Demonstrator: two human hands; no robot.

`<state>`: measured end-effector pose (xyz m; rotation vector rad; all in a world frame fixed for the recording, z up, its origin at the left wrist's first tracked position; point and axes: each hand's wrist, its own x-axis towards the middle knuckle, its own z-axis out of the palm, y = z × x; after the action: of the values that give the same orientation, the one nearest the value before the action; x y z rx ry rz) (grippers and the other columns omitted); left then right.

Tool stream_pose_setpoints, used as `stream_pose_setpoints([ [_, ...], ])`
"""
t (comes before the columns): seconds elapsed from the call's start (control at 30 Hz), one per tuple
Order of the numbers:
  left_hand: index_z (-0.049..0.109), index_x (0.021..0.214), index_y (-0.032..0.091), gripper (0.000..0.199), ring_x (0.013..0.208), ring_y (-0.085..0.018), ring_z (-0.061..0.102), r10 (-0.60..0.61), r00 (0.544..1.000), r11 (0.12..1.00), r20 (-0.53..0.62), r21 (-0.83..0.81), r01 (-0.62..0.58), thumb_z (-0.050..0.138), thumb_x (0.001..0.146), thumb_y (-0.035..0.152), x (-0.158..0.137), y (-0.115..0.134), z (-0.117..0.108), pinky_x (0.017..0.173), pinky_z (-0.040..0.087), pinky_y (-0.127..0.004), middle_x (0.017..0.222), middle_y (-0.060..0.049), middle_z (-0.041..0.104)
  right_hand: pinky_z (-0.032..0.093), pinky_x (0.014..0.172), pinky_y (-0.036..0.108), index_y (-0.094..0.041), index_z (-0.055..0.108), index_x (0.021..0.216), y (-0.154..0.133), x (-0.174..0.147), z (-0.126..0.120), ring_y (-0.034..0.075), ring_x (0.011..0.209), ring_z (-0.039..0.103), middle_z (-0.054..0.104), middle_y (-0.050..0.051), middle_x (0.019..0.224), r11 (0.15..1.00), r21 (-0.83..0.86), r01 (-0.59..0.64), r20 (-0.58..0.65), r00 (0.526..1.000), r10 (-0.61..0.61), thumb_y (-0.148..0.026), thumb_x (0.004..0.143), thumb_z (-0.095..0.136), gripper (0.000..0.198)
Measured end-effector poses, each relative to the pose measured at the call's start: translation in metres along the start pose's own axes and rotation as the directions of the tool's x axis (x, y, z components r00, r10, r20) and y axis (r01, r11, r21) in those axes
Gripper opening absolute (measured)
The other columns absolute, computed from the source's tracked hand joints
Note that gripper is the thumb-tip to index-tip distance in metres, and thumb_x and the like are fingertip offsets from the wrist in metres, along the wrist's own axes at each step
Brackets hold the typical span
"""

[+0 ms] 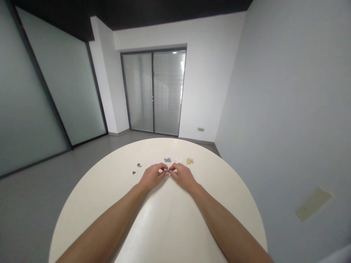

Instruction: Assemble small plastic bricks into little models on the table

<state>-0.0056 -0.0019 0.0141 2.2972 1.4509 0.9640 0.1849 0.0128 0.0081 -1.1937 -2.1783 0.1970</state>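
Over the middle of the round white table, my left hand and my right hand meet fingertip to fingertip. Both are closed in a pinch on a small grey piece, mostly covered by the fingers, so its kind cannot be made out. Just beyond the hands lie a group of blue-grey pieces, some white pieces and a group of yellow pieces. Left of my left hand rest two small dark grey clusters, one farther back and one nearer.
The table's curved far edge lies past the pieces. Beyond it are a glass door with blinds and a white wall. Frosted glass panels stand on the left, and a plain wall runs along the right.
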Motion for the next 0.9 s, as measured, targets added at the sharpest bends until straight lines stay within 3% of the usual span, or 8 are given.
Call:
stream_pose_setpoints([
  [0.67,0.068,0.106,0.03,0.025,0.079,-0.015,0.067,0.026,1.0,1.0,-0.001,-0.004,-0.026,0.049,0.089,0.032,0.0002,-0.0022,0.0015,0.075,0.051,-0.025,0.1,0.002,0.073,0.042,0.079,0.027,-0.024,0.067,0.095,-0.0013,-0.0008,-0.0007,0.016,0.089,0.06,0.069,0.002,0.093,0.999,0.005,0.044,0.014,0.999,-0.044,-0.03,0.09,0.059,0.011],
  [0.9,0.065,0.109,0.03,0.026,0.092,-0.016,0.068,0.034,0.999,0.996,0.016,-0.08,-0.032,0.049,0.089,0.031,0.0003,-0.0035,0.0039,0.079,0.052,-0.025,0.106,0.003,0.073,0.042,0.079,0.026,-0.024,0.063,0.101,-0.0022,0.0001,-0.0013,0.015,0.09,0.061,0.069,0.001,0.096,0.995,0.09,0.029,-0.006,1.0,-0.029,-0.026,0.088,0.059,0.014],
])
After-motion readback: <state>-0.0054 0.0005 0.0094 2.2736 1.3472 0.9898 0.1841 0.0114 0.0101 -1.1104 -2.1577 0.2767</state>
